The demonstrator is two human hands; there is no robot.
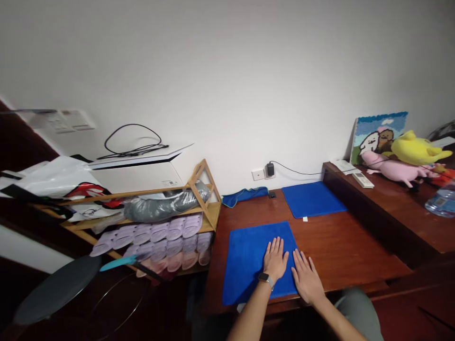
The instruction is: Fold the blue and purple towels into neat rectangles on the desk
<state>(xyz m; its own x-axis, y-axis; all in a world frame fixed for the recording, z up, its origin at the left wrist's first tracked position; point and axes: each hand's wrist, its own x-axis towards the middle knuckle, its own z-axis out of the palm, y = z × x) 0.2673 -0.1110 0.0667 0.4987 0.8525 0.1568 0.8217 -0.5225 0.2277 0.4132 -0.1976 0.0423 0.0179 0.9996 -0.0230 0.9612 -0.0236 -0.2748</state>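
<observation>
A blue cloth (245,255) lies spread out near the front edge of the brown wooden desk (337,246). My left hand (276,259), with a watch on the wrist, rests flat on the cloth's right part, fingers extended. Just to its right, my right hand (306,278) lies palm down at the cloth's right edge, its fingers stretched and holding nothing. Farther back, a second blue cloth (313,199) with a white tag lies flat. A bunched blue cloth (244,195) with a green edge sits against the wall at the back left.
A wooden rack (213,215) with lilac slippers (159,232) and a white box (138,177) stands left. On the raised right surface are a remote (363,180), plush toys (394,169), a picture (378,135) and a plastic bottle (441,202). A black plug (270,169) sits in the wall socket.
</observation>
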